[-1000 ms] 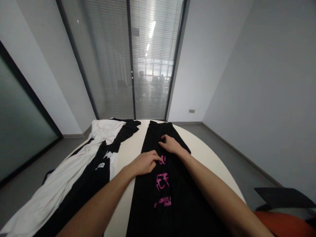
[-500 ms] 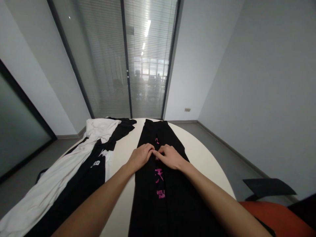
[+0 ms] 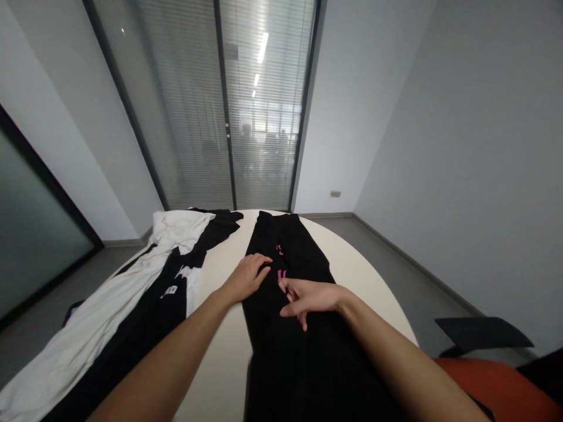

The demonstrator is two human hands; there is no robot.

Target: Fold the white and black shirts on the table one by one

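Garment in black, stretched away from us on our table.
Our left hand rests on its left part with nothing gripped, fingers a little bent and thumb apart; our right hand is loosely curled over the middle, by the lower pink mark, and we cannot tell whether its fingers pinch any cloth. To work the fabric well, we would let the left hand steady that side lightly while the right smooths with flattened fingers rather than hooked tips, which could drag up creases. Broad strokes along the length seem best, and we should stay off the white and black clothes lying apart on the left.
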